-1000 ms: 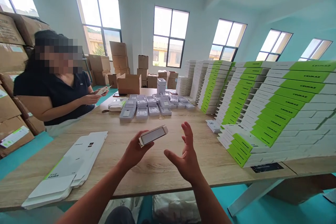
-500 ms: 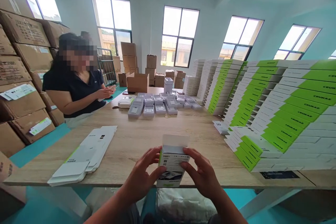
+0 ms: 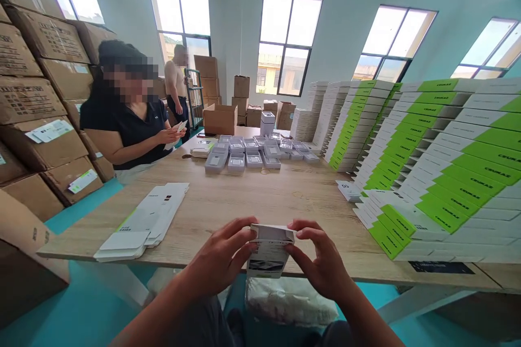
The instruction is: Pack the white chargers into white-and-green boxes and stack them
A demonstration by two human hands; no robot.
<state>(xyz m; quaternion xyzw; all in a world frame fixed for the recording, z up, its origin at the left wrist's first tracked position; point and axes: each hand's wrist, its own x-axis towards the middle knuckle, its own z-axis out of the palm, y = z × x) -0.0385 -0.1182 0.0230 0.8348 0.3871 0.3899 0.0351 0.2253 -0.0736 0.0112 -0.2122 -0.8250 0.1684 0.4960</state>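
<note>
A small white retail box [image 3: 268,252] with a printed front stands upright in front of me, just above the wooden table's near edge. My left hand [image 3: 220,256] grips its left side and my right hand [image 3: 319,255] pinches its right side. The top flap lies folded down over the opening, with my fingertips along the top edge. The lower front shows a product picture, and my fingers hide part of the sides.
A co-worker in a dark shirt [image 3: 130,124] handles a white card at the table's left. Flat white cartons [image 3: 142,225] lie left, grey trays [image 3: 244,157] stand ahead, and tall green-and-white box stacks [image 3: 439,173] line the right. Cardboard cartons [image 3: 49,49] wall the left, and a shirtless person [image 3: 177,81] stands behind.
The box's top flap, upright before, is now folded down. A second earlier, one hand held a small box flat with the other hand open. My view has shifted, bringing the standing person into sight.
</note>
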